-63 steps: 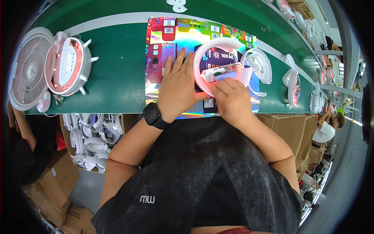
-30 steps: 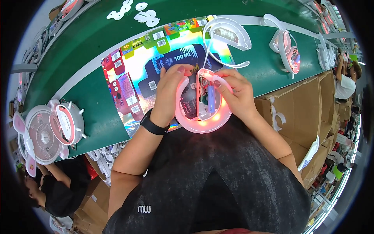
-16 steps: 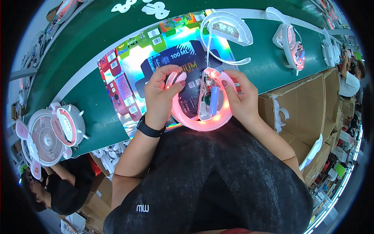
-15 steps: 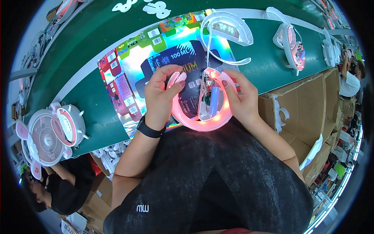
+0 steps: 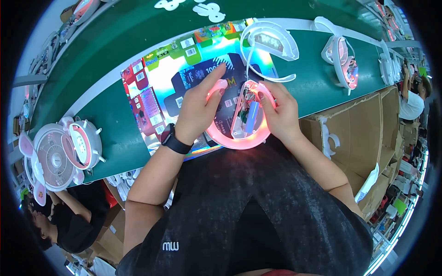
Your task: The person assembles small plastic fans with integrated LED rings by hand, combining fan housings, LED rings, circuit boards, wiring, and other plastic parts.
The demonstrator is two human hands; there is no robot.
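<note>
A translucent pink ring-shaped housing (image 5: 239, 143), glowing with lights, is held over the near edge of the bench. Its open half-round compartment shows a blue cylindrical battery (image 5: 252, 117), wires and a small green part. My right hand (image 5: 282, 112) grips the ring's right side, thumb on the inner face. At the ring's left end is my left hand (image 5: 200, 108), its index finger stretched upward and thumb against the end; the other fingers are mostly hidden. A white half-round shell (image 5: 293, 51) with a curved white band lies just beyond.
Shiny printed carton sheets (image 5: 161, 73) lie under my hands on the green bench (image 5: 115, 152). Round fans (image 5: 56, 158) with bunny ears stand left. Another pink-and-white unit (image 5: 340, 57) sits right. An open cardboard box (image 5: 354, 124) is beside my right arm. A co-worker (image 5: 83, 221) is lower left.
My left index finger has straightened upward from its curled hold at the ring's end. The ring has shifted slightly and my right hand keeps its grip.
</note>
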